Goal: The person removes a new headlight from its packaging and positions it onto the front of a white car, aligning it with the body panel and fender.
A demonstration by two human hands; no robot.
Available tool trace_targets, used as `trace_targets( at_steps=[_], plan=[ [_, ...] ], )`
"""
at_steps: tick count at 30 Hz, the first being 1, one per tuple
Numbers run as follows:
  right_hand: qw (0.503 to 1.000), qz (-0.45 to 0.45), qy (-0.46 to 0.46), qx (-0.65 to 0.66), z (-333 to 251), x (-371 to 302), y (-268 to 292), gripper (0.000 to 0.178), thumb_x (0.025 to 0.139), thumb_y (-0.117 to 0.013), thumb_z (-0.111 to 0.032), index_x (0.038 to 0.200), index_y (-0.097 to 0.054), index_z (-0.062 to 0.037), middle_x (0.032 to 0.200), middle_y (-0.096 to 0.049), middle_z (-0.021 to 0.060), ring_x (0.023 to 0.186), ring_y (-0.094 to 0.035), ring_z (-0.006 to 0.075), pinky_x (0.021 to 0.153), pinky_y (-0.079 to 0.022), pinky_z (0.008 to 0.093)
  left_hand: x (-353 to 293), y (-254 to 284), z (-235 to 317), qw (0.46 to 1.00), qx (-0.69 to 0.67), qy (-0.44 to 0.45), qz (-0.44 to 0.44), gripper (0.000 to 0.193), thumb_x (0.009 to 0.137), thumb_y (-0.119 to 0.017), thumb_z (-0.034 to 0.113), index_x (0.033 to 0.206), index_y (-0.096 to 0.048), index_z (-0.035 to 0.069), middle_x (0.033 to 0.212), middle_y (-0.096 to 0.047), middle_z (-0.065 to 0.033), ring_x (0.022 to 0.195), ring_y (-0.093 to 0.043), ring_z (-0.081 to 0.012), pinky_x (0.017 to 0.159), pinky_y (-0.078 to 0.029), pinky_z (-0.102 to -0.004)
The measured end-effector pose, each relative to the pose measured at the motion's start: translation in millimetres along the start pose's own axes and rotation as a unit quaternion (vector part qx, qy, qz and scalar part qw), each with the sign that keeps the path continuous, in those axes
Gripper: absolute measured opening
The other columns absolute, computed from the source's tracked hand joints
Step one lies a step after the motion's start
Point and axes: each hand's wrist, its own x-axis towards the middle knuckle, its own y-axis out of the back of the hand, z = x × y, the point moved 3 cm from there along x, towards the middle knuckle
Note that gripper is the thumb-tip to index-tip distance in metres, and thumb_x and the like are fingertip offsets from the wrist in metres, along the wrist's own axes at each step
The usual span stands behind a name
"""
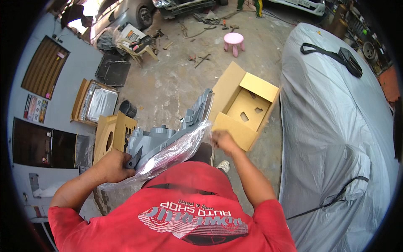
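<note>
A car headlight assembly (156, 137) is held in front of my red shirt, its grey back housing up and its long end pointing away to the right. Clear plastic wrap (178, 156) hangs along its near side, shiny and crumpled. My left hand (114, 166) is closed around the headlight's left end, by a grey bracket. Beside the other end, my right hand (225, 142) has curled fingers at the edge of the plastic wrap and seems to pinch it. Just beyond that hand lies an open cardboard box (236, 131) with cut-outs inside.
A cut cardboard piece (105, 136) and a dark bucket (128, 108) stand at the left by the wall. A covered vehicle (323, 126) fills the right side. Farther off are a pink stool (234, 40), a plastic chair (140, 52), scattered tools and parked cars.
</note>
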Motion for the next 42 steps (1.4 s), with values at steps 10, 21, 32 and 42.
trace_targets(
  at_steps=[10,21,32,42],
  plan=[
    [0.958,-0.18,0.112,-0.192,-62,-111,-19,0.023,0.091,-0.068,-0.023,0.096,-0.07,-0.0006,0.078,-0.065,0.0055,0.073,-0.063,0.0138,0.071,-0.052,0.0312,-1,-42,-95,0.956,-0.219,0.192,0.022,0.035,0.074,-0.078,0.022,0.094,-0.072,-0.006,0.079,-0.07,-0.0122,0.067,-0.064,-0.0214,0.063,-0.051,-0.0359],
    [0.847,0.091,0.218,0.477,-69,-115,117,0.023,0.096,-0.066,-0.028,0.096,-0.065,-0.004,0.078,-0.065,0.0048,0.067,-0.06,0.014,0.059,-0.048,0.0272,62,-66,-277,0.773,-0.501,0.386,-0.054,0.016,0.083,-0.075,0.023,0.08,-0.063,0.012,0.067,-0.054,-0.0003,0.048,-0.039,-0.0121,0.039,-0.029,-0.025],
    [0.774,0.519,0.234,0.278,-114,9,254,0.029,0.102,-0.055,-0.029,0.116,-0.062,-0.0045,0.113,-0.066,0.0089,0.107,-0.062,0.0217,0.094,-0.047,0.0368,144,-140,-478,0.731,-0.537,0.421,0.01,0.018,0.088,-0.07,0.02,0.076,-0.062,0.01,0.061,-0.048,-0.0003,0.043,-0.039,-0.0128,0.037,-0.028,-0.0282],
    [0.771,0.602,0.153,0.143,-172,186,263,0.042,0.1,-0.055,-0.031,0.133,-0.061,-0.0059,0.136,-0.061,0.0086,0.122,-0.058,0.0223,0.108,-0.033,0.0521,201,-142,-553,0.793,-0.406,0.453,-0.037,0.026,0.085,-0.075,0.023,0.076,-0.064,0.0,0.064,-0.057,-0.0091,0.047,-0.046,-0.0184,0.041,-0.031,-0.0381]
  ],
)
